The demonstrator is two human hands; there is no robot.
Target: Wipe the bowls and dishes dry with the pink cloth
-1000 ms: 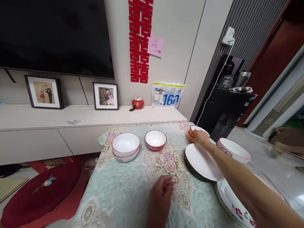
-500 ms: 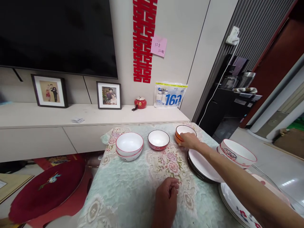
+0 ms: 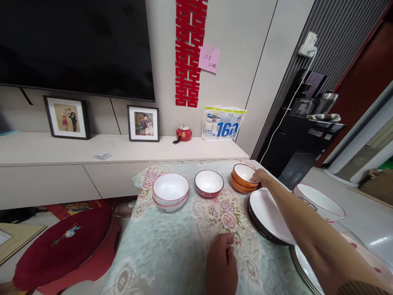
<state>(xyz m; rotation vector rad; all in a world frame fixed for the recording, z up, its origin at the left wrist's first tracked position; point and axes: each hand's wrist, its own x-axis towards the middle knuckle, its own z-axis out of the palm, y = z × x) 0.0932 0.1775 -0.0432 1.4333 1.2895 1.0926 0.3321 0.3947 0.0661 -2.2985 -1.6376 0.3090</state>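
My right hand [image 3: 260,177] reaches to the far right of the table and pinches the right rim of the upper orange bowl [image 3: 245,177], thumb on the white inside. That bowl sits on a second orange bowl [image 3: 240,187], slightly offset from it. My left hand [image 3: 222,262] rests near the table's front, fingers loosely curled, nothing visible in them. Left of the orange pair stands a red bowl with a white inside [image 3: 209,192]. Farther left are two nested white bowls with red rims [image 3: 170,196].
Stacked dark-edged plates [image 3: 270,215] lie under my right forearm. More white plates [image 3: 302,266] and a large white bowl [image 3: 322,207] stand at the right. Beyond the flowered tablecloth [image 3: 172,250], a low cabinet [image 3: 138,153] carries framed photos, a red pot [image 3: 184,133] and a plastic pack [image 3: 223,123].
My right hand has moved from the orange bowls' near left side to the upper bowl's right rim. The left hand stays curled in nearly the same place. The view has shifted slightly.
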